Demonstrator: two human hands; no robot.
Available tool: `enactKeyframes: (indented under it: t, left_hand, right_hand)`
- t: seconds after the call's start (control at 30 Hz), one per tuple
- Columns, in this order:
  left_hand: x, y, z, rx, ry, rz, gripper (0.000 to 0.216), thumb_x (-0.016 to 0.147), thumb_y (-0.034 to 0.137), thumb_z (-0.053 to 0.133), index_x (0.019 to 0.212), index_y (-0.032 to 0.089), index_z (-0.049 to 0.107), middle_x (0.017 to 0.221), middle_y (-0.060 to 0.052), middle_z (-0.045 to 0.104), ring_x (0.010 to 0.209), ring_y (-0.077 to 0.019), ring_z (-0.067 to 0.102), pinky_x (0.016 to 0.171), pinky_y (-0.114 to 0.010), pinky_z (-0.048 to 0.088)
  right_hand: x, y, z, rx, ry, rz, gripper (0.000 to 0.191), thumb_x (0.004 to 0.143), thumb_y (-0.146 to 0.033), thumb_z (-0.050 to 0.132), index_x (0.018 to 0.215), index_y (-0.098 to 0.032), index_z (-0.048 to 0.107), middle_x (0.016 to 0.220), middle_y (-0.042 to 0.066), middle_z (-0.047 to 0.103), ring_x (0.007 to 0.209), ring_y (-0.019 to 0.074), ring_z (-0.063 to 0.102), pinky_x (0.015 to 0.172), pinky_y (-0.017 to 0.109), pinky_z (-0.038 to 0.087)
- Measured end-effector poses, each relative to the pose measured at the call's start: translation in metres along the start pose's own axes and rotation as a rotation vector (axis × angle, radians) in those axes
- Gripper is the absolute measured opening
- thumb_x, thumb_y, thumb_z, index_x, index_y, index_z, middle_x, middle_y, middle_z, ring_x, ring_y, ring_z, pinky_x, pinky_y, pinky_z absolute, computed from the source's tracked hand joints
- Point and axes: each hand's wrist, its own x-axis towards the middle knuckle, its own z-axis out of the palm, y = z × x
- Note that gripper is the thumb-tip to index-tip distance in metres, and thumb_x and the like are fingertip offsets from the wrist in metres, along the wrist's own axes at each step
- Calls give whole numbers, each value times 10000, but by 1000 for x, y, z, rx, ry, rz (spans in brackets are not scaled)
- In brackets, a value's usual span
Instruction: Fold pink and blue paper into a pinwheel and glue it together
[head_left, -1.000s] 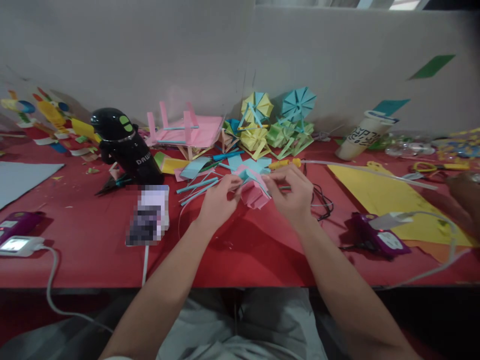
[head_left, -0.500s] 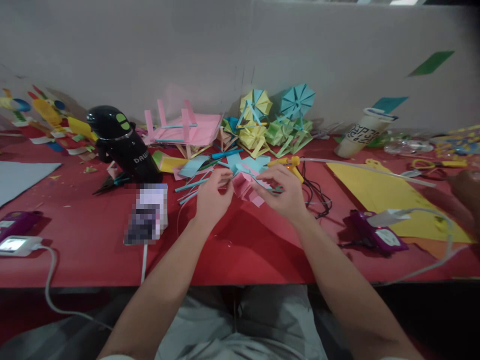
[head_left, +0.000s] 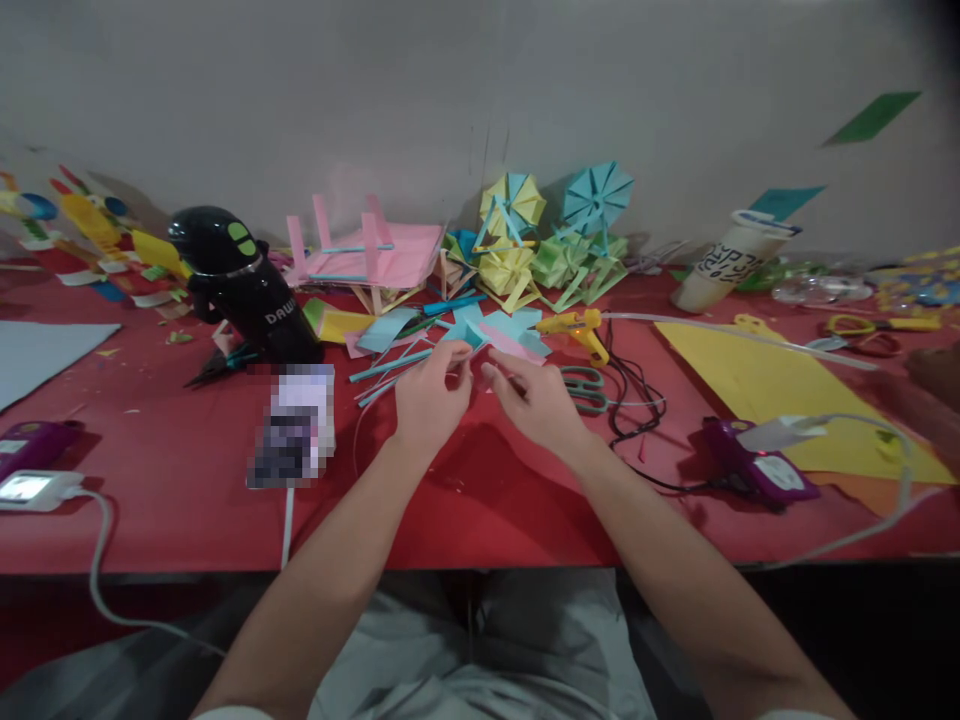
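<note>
My left hand (head_left: 431, 395) and my right hand (head_left: 536, 400) rest close together on the red table (head_left: 480, 500), fingertips almost touching. My left thumb and forefinger are pinched at the near end of a flattened pink folded paper (head_left: 514, 343), which lies over blue paper pieces (head_left: 487, 325). My right hand's fingers are drawn together and point left, just below that pink paper; whether they hold anything is hidden. Blue paper strips (head_left: 394, 365) lie just left of my left hand.
A yellow glue gun (head_left: 574, 325), scissors (head_left: 585, 385) and black cables lie right of my hands. Beyond are paper pinwheels (head_left: 555, 240), a pink paper table (head_left: 375, 255), a black bottle (head_left: 240, 290), a phone (head_left: 292, 425), a yellow sheet (head_left: 787, 390) and a purple device (head_left: 757, 470). Another person's hand (head_left: 930, 380) shows at far right.
The pink folded piece was fanned out and lifted between both hands; now it is flattened low on the table. Both hands have dropped and shifted left, uncovering the scissors.
</note>
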Motion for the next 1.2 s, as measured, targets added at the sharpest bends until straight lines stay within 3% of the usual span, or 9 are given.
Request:
enactKeyframes:
  t: [0.13, 0.27, 0.43, 0.6, 0.77, 0.9, 1.07, 1.2]
  left_hand:
    - [-1, 3, 2, 76, -46, 7, 182, 840, 134, 600, 983, 238, 642, 955, -33, 767, 919, -200, 727, 833, -338, 544]
    - [1, 6, 3, 165, -19, 73, 169, 822, 130, 615, 921, 255, 668, 913, -21, 773, 937, -225, 710, 950, -417, 443]
    - [1, 8, 4, 160, -29, 89, 226, 830, 150, 628, 1024, 263, 658, 964, -16, 786, 1048, -241, 674, 976, -430, 387]
    - [1, 9, 4, 135, -58, 91, 260, 844, 191, 645, 1095, 255, 632, 985, -15, 787, 1112, -238, 646, 1007, -424, 364]
    - [0, 9, 2, 153, -84, 129, 245, 852, 223, 632, 1097, 238, 620, 1104, -50, 755, 1123, -242, 633, 996, -422, 385]
    - [0, 7, 0, 137, -101, 213, 252, 830, 141, 566, 1064, 217, 618, 1071, -70, 739, 1098, -240, 629, 957, -406, 435]
    - [4, 6, -5, 74, -26, 205, 195, 846, 156, 546, 1022, 220, 599, 1000, -61, 724, 1011, -226, 632, 959, -402, 470]
    - [8, 5, -12, 19, 33, 196, 200, 857, 221, 575, 1057, 217, 578, 1082, -86, 678, 1066, -231, 614, 977, -406, 480]
  right_hand:
    - [1, -7, 4, 76, -5, 48, 346, 971, -428, 461, 898, -157, 664, 506, -56, 364, 434, 78, 311, 459, 245, 242]
    - [2, -9, 7, 201, 48, 91, 380, 965, -502, 461, 806, -191, 610, 523, -48, 363, 436, 84, 313, 438, 246, 243]
    - [2, -6, 9, 383, 91, 184, 394, 916, -548, 539, 874, -181, 677, 514, -38, 420, 435, 94, 344, 423, 251, 255]
    - [3, -3, 9, 400, 125, 258, 389, 874, -529, 622, 948, -163, 729, 474, -56, 386, 425, 80, 292, 419, 245, 203]
    - [5, 5, 8, 478, 117, 229, 388, 871, -541, 618, 858, -166, 714, 504, -41, 450, 436, 80, 342, 416, 237, 248]
    - [5, 10, 6, 401, 103, 170, 352, 901, -499, 586, 842, -171, 701, 516, -36, 460, 450, 85, 349, 431, 238, 272]
    - [4, 11, 3, 207, 92, 90, 308, 928, -400, 543, 797, -169, 700, 514, -33, 437, 474, 89, 326, 461, 240, 262]
    - [4, 13, 2, 110, 94, 4, 293, 927, -360, 539, 821, -169, 735, 567, -5, 559, 508, 106, 411, 512, 249, 347]
